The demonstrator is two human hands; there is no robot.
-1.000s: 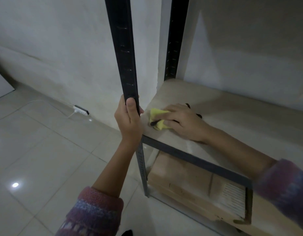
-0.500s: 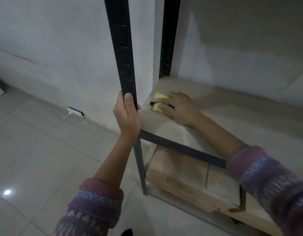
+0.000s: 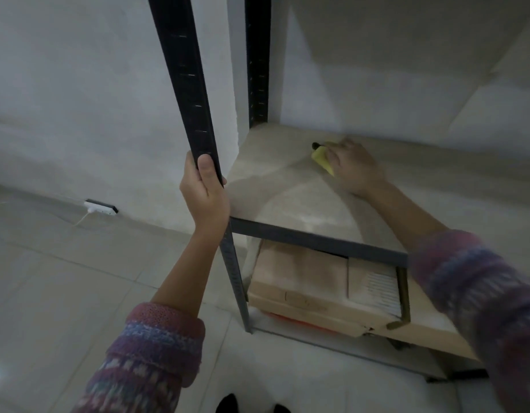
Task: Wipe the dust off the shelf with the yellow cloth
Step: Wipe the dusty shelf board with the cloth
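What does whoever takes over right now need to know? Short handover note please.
Left hand: gripping the front post of the rack, steadying it.
Right hand: flat on the yellow cloth, pressing it on the shelf near the back left corner.
Done: a paler swept arc shows on the front left of the board.
Left: the back edge and everything to the right of the hand look unwiped; the far right is out of view.

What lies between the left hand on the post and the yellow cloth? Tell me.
Only bare shelf board, in the head view. The left hand grips the front post; the yellow cloth sits under the right hand.
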